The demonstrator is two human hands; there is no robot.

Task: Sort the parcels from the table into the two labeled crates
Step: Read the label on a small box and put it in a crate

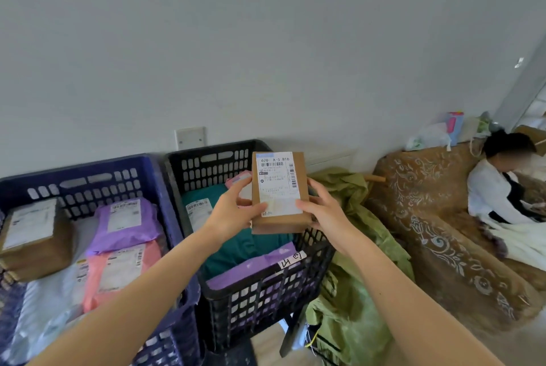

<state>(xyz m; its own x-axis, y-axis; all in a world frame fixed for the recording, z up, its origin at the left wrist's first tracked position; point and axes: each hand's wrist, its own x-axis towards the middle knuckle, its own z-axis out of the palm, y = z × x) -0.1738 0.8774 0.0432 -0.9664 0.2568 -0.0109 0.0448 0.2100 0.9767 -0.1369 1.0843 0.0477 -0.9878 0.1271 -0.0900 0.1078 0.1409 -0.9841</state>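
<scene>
I hold a small brown cardboard parcel (279, 193) with a white shipping label upright above the black crate (266, 289). My left hand (233, 212) grips its left edge, thumb on the label. My right hand (322, 212) grips its right edge. The black crate carries a white tag on its front rim and holds a teal parcel (236, 247), a purple one and a pink one. The blue crate (165, 188) to its left holds a brown box (32, 238), a purple mailer (127, 224), a pink mailer (118, 271) and white bags.
A grey wall rises behind the crates. Crumpled green sacking (348, 277) lies right of the black crate. Further right, a person in white (502, 188) sits on a brown patterned sofa (437, 218). Bags stand behind the sofa.
</scene>
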